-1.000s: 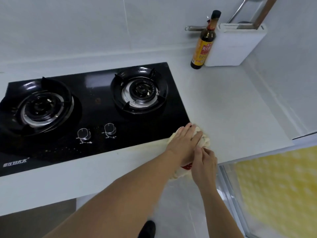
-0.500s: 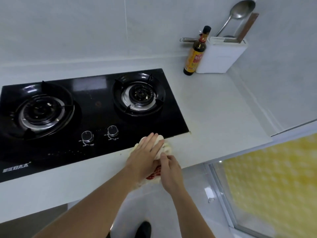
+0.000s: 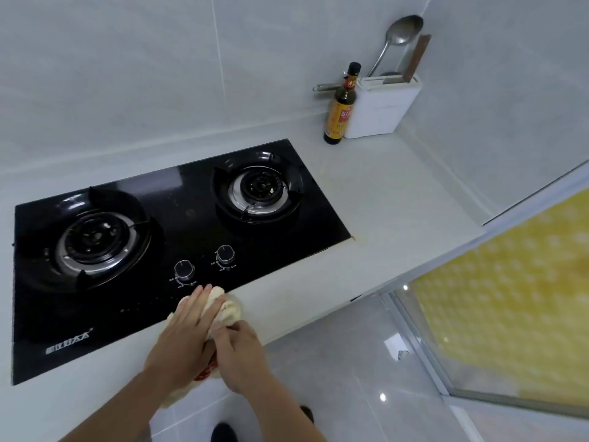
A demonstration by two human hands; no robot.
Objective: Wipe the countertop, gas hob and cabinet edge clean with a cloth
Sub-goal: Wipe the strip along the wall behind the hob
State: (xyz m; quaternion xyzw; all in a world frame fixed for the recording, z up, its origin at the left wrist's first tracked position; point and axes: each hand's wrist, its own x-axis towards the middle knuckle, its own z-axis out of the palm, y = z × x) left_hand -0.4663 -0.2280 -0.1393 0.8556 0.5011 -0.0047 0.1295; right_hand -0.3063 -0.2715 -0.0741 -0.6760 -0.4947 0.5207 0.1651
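A cream cloth point(image 3: 229, 307) with a red print lies bunched on the front strip of the white countertop point(image 3: 392, 218), overlapping the front edge of the black glass gas hob point(image 3: 178, 218). My left hand point(image 3: 185, 333) presses flat on the cloth, fingers pointing toward the two control knobs point(image 3: 204, 263). My right hand point(image 3: 239, 352) pinches the cloth's near side at the counter's front edge. Part of the cloth hangs down over the cabinet edge under my left wrist.
A dark sauce bottle point(image 3: 341, 106) and a white utensil holder point(image 3: 382, 106) with a ladle stand in the back right corner. A glass door with yellow patterned film point(image 3: 510, 298) is on the right. Grey floor tiles lie below.
Both hands and the cloth have slid left along the counter's front strip, from beyond the hob's right corner to just below the knobs.
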